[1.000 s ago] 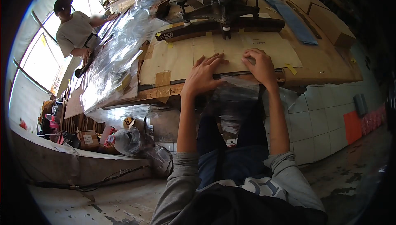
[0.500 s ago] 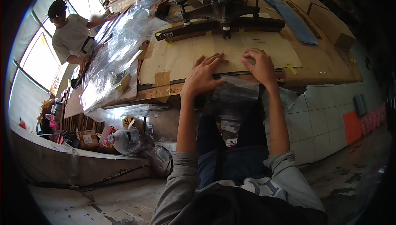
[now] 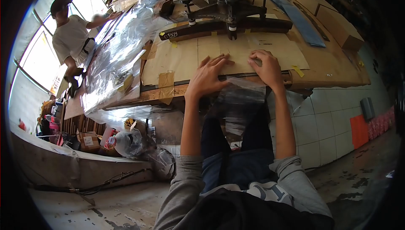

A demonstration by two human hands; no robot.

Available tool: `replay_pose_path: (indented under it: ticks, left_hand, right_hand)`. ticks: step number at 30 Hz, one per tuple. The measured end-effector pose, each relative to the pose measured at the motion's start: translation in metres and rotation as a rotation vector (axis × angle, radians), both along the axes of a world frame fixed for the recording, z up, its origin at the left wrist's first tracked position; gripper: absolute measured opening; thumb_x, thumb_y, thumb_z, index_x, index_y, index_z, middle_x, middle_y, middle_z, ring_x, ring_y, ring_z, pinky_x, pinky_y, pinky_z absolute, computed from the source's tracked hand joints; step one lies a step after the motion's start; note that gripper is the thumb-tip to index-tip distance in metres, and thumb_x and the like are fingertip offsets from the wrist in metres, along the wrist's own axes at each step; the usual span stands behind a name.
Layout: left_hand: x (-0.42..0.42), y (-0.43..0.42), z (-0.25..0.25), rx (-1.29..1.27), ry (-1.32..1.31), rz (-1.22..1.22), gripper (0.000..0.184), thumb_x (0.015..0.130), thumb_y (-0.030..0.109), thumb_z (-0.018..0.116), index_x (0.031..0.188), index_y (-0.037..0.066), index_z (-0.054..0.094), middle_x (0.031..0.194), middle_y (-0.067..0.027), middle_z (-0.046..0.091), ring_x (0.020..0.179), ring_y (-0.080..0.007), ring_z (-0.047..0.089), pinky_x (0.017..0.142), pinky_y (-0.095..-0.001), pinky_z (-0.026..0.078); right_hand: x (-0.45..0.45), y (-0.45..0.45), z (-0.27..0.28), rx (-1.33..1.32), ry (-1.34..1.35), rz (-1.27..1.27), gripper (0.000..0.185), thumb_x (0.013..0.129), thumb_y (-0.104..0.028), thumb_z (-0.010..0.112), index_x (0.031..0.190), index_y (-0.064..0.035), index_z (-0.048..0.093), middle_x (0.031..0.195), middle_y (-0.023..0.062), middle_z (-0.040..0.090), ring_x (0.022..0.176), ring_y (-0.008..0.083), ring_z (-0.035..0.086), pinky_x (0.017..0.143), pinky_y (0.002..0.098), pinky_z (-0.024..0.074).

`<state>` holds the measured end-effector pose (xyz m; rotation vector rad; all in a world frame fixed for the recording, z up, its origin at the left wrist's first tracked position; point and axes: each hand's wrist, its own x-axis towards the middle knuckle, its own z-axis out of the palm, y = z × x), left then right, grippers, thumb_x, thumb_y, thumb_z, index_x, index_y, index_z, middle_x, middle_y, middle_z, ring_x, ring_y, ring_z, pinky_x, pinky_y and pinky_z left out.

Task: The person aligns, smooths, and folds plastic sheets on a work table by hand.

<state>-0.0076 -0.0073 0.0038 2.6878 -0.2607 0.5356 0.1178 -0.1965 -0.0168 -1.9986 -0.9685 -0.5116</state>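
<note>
My left hand (image 3: 209, 76) lies on a thin cream-coloured sheet (image 3: 177, 63) near the table's front edge, its fingers stretched out and slightly spread. To its right, my right hand (image 3: 266, 67) rests on the same sheet with the fingers curled in toward the thumb. Whatever may be between those fingertips is hidden. A piece of clear plastic film (image 3: 244, 97) hangs over the edge between my wrists, down in front of my legs. Beyond both hands, a dark metal press-like fixture (image 3: 231, 15) stands with a long curved bar (image 3: 194, 32) across the sheet.
Brown tape (image 3: 166, 84) crosses the front edge at left. Crinkled clear plastic (image 3: 116, 67) covers the table's left side, where another person (image 3: 74, 36) stands. A blue strip (image 3: 297, 17) and cardboard boxes (image 3: 339, 25) lie at right. Bottles and boxes (image 3: 128, 141) sit below left.
My hands have stayed in place. The other person's lower hand has shifted down and left, away from the table edge, with a dark object at it.
</note>
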Motion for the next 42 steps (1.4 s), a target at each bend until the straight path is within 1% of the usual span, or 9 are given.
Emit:
replay_pose_path:
  ticks: [13, 16, 19, 22, 42]
  left_hand:
    - [-0.0001, -0.0003, 0.0004, -0.004, 0.008, 0.000, 0.058, 0.068, 0.029, 0.068, 0.122, 0.014, 0.053, 0.137, -0.0086, 0.047, 0.128, -0.0242, 0.041, 0.111, -0.0458, 0.023]
    - [0.0001, 0.0001, 0.0006, -0.030, 0.024, -0.010, 0.062, 0.065, 0.027, 0.065, 0.124, 0.013, 0.052, 0.138, -0.0095, 0.045, 0.130, -0.0264, 0.039, 0.112, -0.0456, 0.021]
    - [0.0003, 0.0002, 0.0004, -0.023, 0.024, -0.009, 0.062, 0.065, 0.027, 0.065, 0.124, 0.013, 0.052, 0.138, -0.0095, 0.045, 0.130, -0.0262, 0.039, 0.112, -0.0457, 0.021]
    - [0.0008, 0.0012, -0.0016, 0.006, -0.004, -0.005, 0.058, 0.069, 0.031, 0.068, 0.122, 0.015, 0.053, 0.137, -0.0085, 0.047, 0.128, -0.0241, 0.040, 0.111, -0.0460, 0.024]
    - [0.0003, -0.0002, -0.0002, -0.007, 0.000, 0.000, 0.057, 0.069, 0.032, 0.067, 0.122, 0.014, 0.054, 0.138, -0.0079, 0.046, 0.128, -0.0237, 0.040, 0.111, -0.0452, 0.023]
  right_hand:
    - [-0.0022, -0.0012, 0.0024, -0.013, 0.000, 0.010, 0.016, 0.076, -0.014, 0.069, 0.084, -0.0019, 0.064, 0.094, 0.0081, 0.066, 0.088, 0.0275, 0.061, 0.081, 0.0358, 0.0472]
    - [-0.0024, -0.0017, 0.0033, -0.022, 0.006, 0.012, 0.016, 0.076, -0.014, 0.069, 0.084, -0.0018, 0.064, 0.094, 0.0082, 0.066, 0.089, 0.0274, 0.061, 0.081, 0.0357, 0.0472]
    - [-0.0007, -0.0012, 0.0011, -0.011, 0.006, 0.013, 0.016, 0.076, -0.015, 0.069, 0.084, -0.0020, 0.064, 0.094, 0.0081, 0.066, 0.089, 0.0275, 0.061, 0.081, 0.0358, 0.0471]
    - [-0.0012, -0.0009, 0.0014, -0.007, -0.006, 0.011, 0.016, 0.076, -0.015, 0.069, 0.084, -0.0023, 0.064, 0.094, 0.0080, 0.066, 0.090, 0.0276, 0.061, 0.081, 0.0359, 0.0472]
    - [-0.0009, -0.0012, 0.0017, -0.038, 0.016, -0.003, 0.017, 0.077, -0.017, 0.068, 0.086, -0.0025, 0.064, 0.096, 0.0077, 0.066, 0.092, 0.0273, 0.061, 0.083, 0.0363, 0.0469]
